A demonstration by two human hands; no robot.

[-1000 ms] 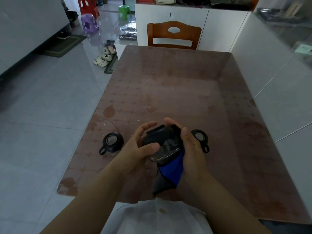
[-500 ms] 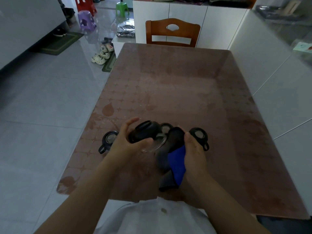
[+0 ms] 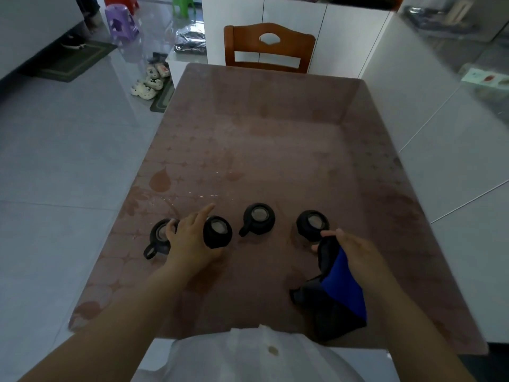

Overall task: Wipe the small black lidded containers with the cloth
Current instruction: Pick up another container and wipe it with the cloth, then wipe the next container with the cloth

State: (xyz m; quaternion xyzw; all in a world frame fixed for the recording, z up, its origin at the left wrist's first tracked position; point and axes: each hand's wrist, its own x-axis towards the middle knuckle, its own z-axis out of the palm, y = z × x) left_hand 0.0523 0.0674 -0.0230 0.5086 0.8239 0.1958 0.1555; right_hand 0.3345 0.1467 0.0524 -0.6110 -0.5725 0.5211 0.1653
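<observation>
Cloth [image 3: 341,274] sits bunched in my right hand [image 3: 358,255] for wiping, while my left hand [image 3: 192,238] spreads between two containers [image 3: 161,235].

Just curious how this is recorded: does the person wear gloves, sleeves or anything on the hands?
No. The left hand and right hand are bare: no gloves, rings or watch visible. The forearms show no sleeves. A white buttoned garment covers the torso.

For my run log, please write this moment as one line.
left hand: at second container from left, grip unclear | right hand: holds cloth | also on table: leftmost container, third container, rightmost container
</observation>
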